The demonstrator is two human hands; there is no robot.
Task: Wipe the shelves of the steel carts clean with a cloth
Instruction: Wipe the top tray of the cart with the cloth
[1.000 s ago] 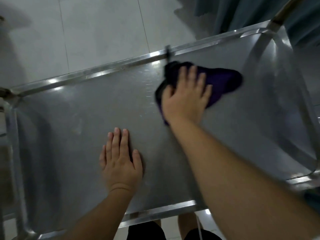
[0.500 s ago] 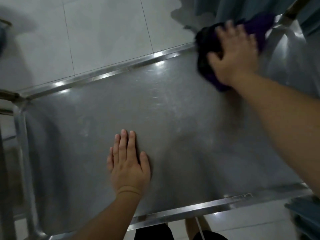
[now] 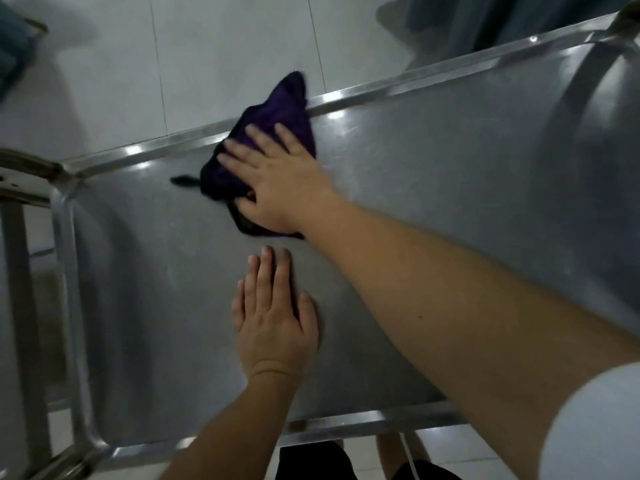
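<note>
The steel cart's top shelf (image 3: 450, 209) fills most of the view, tilted across the frame. A dark purple cloth (image 3: 277, 114) lies crumpled on it near the far rim, one corner sticking out over the rail. My right hand (image 3: 277, 181) presses flat on the cloth with fingers spread and straight. My left hand (image 3: 273, 317) rests palm down on bare steel just below the cloth, fingers straight and close together.
A raised steel rim (image 3: 398, 86) runs along the far edge and a front rail (image 3: 346, 429) along the near edge. The cart's left end frame (image 3: 65, 271) curves down at left. Pale floor tiles (image 3: 207, 46) lie beyond; a curtain (image 3: 485, 22) hangs at top right.
My right hand has swept the cloth from the far right corner back leftwards along the far rim to the middle-left of the shelf. My left hand has stayed flat in place.
</note>
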